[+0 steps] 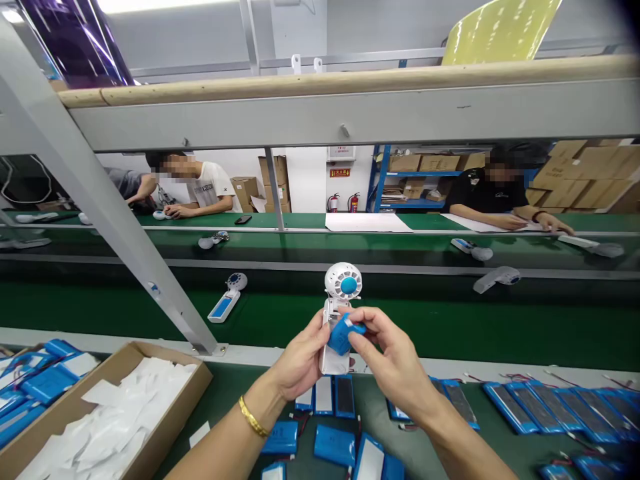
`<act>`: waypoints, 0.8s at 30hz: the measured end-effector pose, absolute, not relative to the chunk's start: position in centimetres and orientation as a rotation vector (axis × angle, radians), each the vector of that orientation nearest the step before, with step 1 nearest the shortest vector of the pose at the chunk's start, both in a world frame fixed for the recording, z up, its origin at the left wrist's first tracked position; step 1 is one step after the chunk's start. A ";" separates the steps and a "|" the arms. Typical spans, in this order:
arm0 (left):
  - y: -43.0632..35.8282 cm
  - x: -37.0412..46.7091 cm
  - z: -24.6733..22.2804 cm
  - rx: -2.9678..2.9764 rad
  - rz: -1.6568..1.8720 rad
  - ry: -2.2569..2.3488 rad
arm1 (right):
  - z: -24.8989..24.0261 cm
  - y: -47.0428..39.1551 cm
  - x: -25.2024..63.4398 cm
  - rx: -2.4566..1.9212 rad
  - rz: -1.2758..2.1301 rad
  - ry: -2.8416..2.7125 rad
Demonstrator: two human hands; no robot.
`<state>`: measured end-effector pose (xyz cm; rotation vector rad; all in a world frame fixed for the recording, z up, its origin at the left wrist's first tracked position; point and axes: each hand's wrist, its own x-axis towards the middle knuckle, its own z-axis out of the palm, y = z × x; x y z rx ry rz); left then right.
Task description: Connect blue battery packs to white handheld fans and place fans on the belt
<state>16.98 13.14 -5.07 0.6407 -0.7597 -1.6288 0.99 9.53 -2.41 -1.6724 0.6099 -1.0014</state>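
Observation:
My left hand is closed around the handle of a white handheld fan, which stands upright with its round, blue-centred head at the top. Between the fingers and thumb of my right hand is a blue battery pack, tilted in front of the fan's handle. Whether the pack touches the handle I cannot tell. Below my hands, several more blue battery packs with short wires lie on the green bench, some with white or dark faces.
A cardboard box of white paper pieces stands at left beside piled batteries. Rows of batteries lie at right. Other fans rest on the green conveyor. A slanted metal post rises at left. Co-workers sit across the line.

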 end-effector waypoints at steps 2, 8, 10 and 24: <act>13.3 16.8 -5.3 0.603 -1.612 -0.744 | -2.8 9.8 1.3 -1.866 -0.990 0.629; 13.6 16.8 -5.7 0.543 -1.603 -0.664 | -3.1 10.0 1.5 -2.045 -1.021 0.655; 13.8 16.9 -5.7 0.541 -1.594 -0.638 | -3.1 10.0 1.6 -2.091 -1.077 0.589; 14.4 16.4 -5.9 0.534 -1.566 -0.577 | -4.1 9.6 2.7 -2.205 -1.375 0.511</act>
